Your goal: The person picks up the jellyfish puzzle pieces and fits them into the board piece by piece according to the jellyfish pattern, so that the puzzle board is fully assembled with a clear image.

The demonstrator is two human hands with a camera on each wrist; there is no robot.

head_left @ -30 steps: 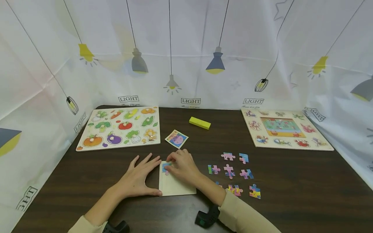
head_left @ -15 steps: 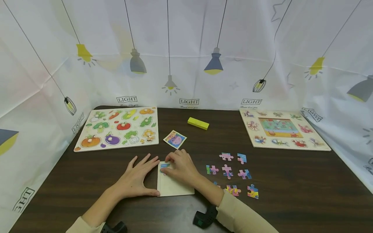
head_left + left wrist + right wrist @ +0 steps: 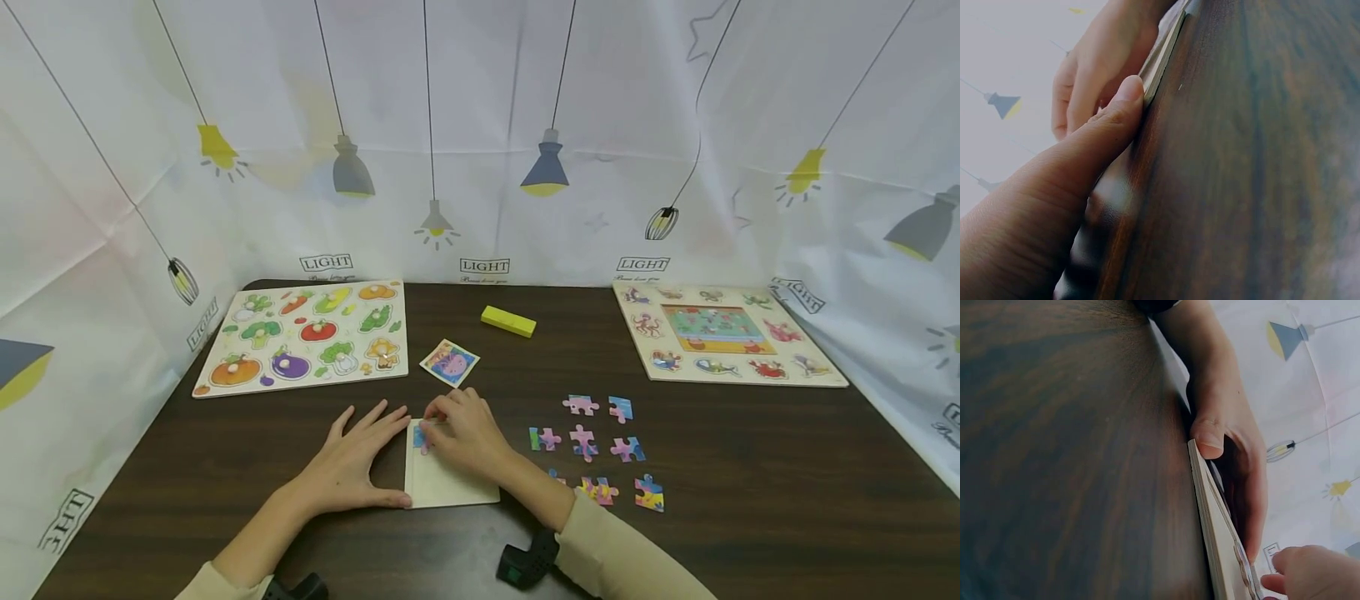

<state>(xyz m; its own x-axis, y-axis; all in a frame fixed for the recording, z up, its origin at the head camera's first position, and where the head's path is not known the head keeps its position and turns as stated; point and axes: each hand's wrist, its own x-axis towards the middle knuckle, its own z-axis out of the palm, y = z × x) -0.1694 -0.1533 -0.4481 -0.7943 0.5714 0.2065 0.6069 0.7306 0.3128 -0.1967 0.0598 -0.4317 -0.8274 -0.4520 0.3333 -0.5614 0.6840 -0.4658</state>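
My left hand (image 3: 347, 460) lies with spread fingers along the left side of a small pale wooden puzzle tray (image 3: 452, 485). Its thumb (image 3: 1127, 90) touches the tray's near corner, and a fingertip reaches the far corner. Over the tray's upper left, my right hand (image 3: 468, 435) pinches a blue and pink jigsaw piece (image 3: 419, 437) with thumb and fingers, partly covering it. The piece lies in the far left corner of the tray. In the right wrist view the tray's layered edge (image 3: 1209, 528) shows, with the right fingertips (image 3: 1291, 559) low over it.
Several loose jigsaw pieces (image 3: 583, 442) lie in rows to the right, one partly behind the right forearm. A square picture card (image 3: 450, 363) and a yellow block (image 3: 508, 321) sit beyond the tray. A vegetable board (image 3: 311, 333) is back left, a sea-animal board (image 3: 720, 333) back right.
The right thumb and fingers shift slightly at the tray's far left corner, and the piece under them turns or slides a little. The left hand stays in place.
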